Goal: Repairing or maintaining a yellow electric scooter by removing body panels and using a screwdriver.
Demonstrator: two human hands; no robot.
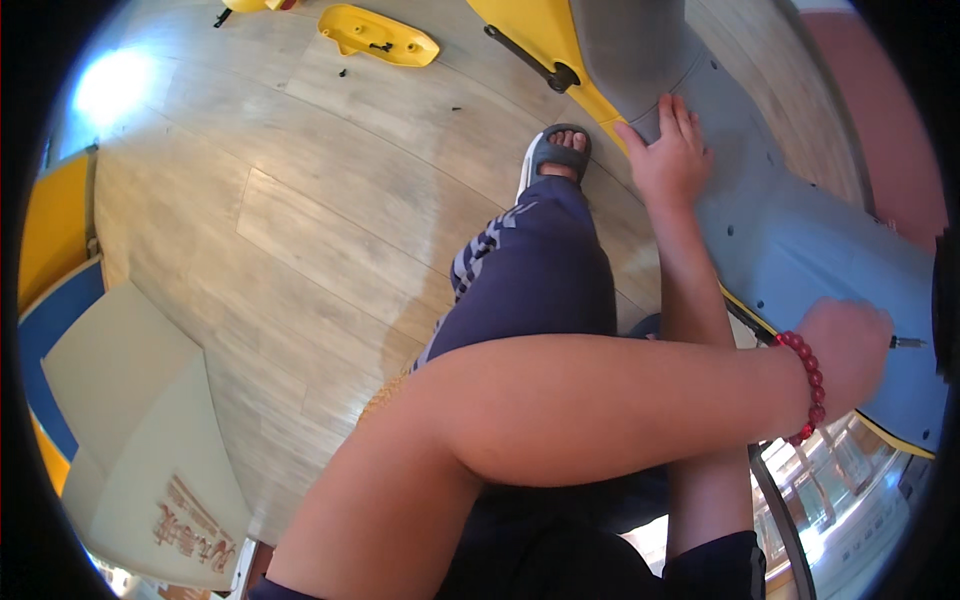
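My left arm crosses over the right one. My left hand (848, 345), with a red bead bracelet (806, 385) at its wrist, is closed. A thin metal shaft with a dark collar, apparently a screwdriver (908, 343), sticks out of it; the handle is hidden in the fist. Under this hand lies a large blue-grey plastic panel (790, 245) edged in yellow, with small dark holes or screws along it. Farther off, my right hand (675, 160) rests with fingers stretched on the grey part, its thumb near the yellow shell (545, 38).
A black lever (530, 62) is fixed to the yellow shell. On the wooden floor (300, 200) lie a yellow plastic cover (380, 36) and small black pieces (342, 73). My sandalled foot (560, 155) stands beside the panel. A cream panel (150, 430) stands at left.
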